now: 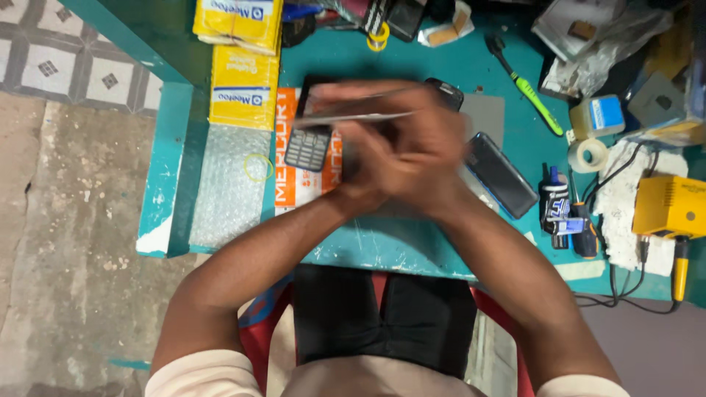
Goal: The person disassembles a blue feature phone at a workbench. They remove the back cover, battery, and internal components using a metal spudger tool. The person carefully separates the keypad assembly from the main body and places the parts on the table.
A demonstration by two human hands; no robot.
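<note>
My two hands are pressed together over the middle of the teal table (412, 242), blurred by motion. My left hand (368, 158) and my right hand (423, 136) overlap, and which fingers belong to which is hard to tell. A thin silver tool like tweezers (353, 115) sticks out to the left from between the fingers. Just under its tip lies a small keypad phone (307, 147), on an orange and white packet (290, 187). A second dark phone (448, 92) peeks out behind my right hand.
A black smartphone (501, 175) lies right of my hands. Yellow padded envelopes (243, 81) and bubble wrap (224, 184) sit left. A green toothbrush (526, 84), tape roll (588, 154), small bottles (562, 209) and a yellow device (669, 206) crowd the right side.
</note>
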